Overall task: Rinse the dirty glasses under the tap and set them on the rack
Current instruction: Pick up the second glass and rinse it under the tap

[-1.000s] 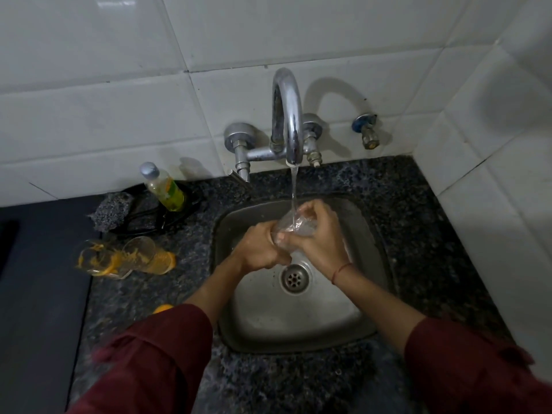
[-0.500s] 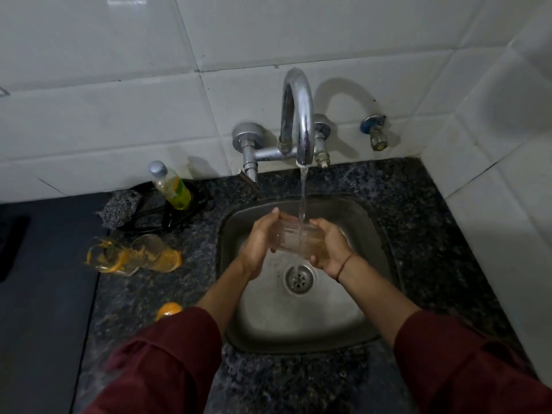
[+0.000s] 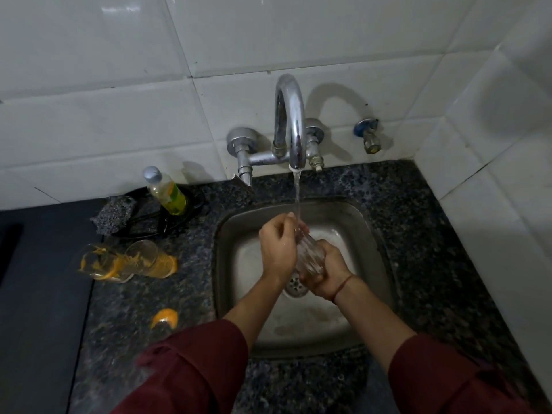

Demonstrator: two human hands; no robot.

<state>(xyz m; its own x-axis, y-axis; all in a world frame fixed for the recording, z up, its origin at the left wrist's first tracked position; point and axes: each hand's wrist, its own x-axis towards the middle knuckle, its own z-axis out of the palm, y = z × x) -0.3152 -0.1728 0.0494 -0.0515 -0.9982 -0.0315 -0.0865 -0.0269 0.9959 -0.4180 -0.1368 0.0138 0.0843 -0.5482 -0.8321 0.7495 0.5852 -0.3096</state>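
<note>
A clear ribbed glass (image 3: 310, 256) is tilted over the steel sink (image 3: 230, 264), its mouth up under the water stream from the chrome tap (image 3: 291, 121). My right hand (image 3: 327, 274) grips its base from below. My left hand (image 3: 276, 246) wraps the upper part, fingers at the rim under the stream. Two dirty glasses (image 3: 125, 261) smeared with orange lie on their sides on the counter left of the sink. A third orange-stained glass (image 3: 164, 319) lies near my left sleeve, partly hidden.
A dish soap bottle (image 3: 165, 192) and a grey scrubber (image 3: 115, 213) sit on a black wire holder behind the dirty glasses. A small valve (image 3: 369, 138) sticks out of the tiled wall. A dark surface (image 3: 35, 294) borders the granite counter on the left.
The glass has turned from lying level between both hands to tilted with its mouth up. My left hand has moved onto the rim and my right hand has dropped to the base.
</note>
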